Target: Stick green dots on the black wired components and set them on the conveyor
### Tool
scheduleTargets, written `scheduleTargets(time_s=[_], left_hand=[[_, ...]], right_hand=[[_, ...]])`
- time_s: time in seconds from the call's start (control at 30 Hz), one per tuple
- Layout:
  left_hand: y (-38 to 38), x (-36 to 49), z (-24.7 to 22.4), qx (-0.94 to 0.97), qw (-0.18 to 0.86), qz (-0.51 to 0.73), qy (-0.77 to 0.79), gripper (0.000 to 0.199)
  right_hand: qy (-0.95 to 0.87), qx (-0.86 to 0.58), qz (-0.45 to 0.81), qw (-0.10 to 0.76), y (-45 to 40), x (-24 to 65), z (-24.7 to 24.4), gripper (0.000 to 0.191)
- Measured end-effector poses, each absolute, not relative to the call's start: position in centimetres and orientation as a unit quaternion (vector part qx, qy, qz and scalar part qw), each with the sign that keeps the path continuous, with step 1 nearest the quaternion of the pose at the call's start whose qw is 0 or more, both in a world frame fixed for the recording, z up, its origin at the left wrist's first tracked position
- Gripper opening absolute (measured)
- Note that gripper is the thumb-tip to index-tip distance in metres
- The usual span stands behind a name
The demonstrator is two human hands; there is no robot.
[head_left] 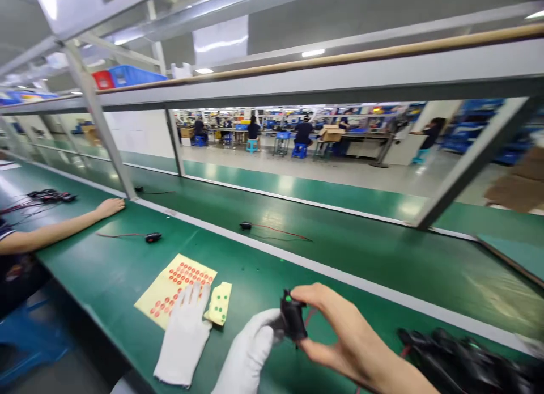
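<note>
A small black plastic part (293, 321) with a green dot near its top is held up over the bench between both hands. My left hand (250, 348), in a white glove, pinches it from the left. My right hand (344, 331) is bare and grips it between thumb and fingers from the right. Some red wire shows behind the part. Left of my hands lie an empty white glove (182, 340), a sheet of red round stickers (181, 275) partly under it, and a smaller piece with green dots (219, 304).
A pile of black parts (463, 360) sits at the right. One wired black part (153, 237) lies on the green bench (110, 275), another (245, 226) beyond the pale strip. A co-worker's arm (72, 227) rests at the left, near bunched wired parts (49, 196). Metal posts (100, 127) support a shelf.
</note>
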State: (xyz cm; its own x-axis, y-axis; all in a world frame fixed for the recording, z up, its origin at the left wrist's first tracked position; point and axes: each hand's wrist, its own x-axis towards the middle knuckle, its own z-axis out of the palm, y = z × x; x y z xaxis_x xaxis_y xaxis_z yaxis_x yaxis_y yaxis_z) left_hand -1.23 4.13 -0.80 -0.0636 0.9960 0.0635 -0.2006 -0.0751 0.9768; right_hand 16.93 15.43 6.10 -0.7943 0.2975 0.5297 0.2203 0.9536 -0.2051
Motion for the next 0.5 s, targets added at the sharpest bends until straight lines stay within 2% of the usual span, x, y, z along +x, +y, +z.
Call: scheduleTargets(time_s=[0.07, 0.13, 0.23, 0.33, 0.5], left_hand=[[3.7, -1.9, 1.0, 0.471, 0.54, 0.572, 0.398, 0.071], [2.9, -2.3, 2.4, 0.467, 0.551, 0.575, 0.383, 0.072], [2.0, -2.4, 3.2, 0.412, 0.535, 0.593, 0.439, 0.065], [1.9, -2.2, 2.6, 0.396, 0.498, 0.578, 0.511, 0.042], [2.1, -1.7, 2.1, 0.372, 0.459, 0.572, 0.569, 0.044]], right_hand=[[-0.934, -0.036, 0.095, 0.342, 13.6, 15.0, 6.6, 0.048], [-0.926, -0.001, 0.102, 0.363, 12.7, 13.9, 6.9, 0.049], [-0.917, -0.013, 0.105, 0.385, 12.6, 13.3, 7.0, 0.047], [-0.909, -0.009, 0.107, 0.404, 12.9, 13.3, 6.6, 0.044], [-0.915, 0.003, 0.074, 0.396, 12.8, 13.8, 6.2, 0.043]])
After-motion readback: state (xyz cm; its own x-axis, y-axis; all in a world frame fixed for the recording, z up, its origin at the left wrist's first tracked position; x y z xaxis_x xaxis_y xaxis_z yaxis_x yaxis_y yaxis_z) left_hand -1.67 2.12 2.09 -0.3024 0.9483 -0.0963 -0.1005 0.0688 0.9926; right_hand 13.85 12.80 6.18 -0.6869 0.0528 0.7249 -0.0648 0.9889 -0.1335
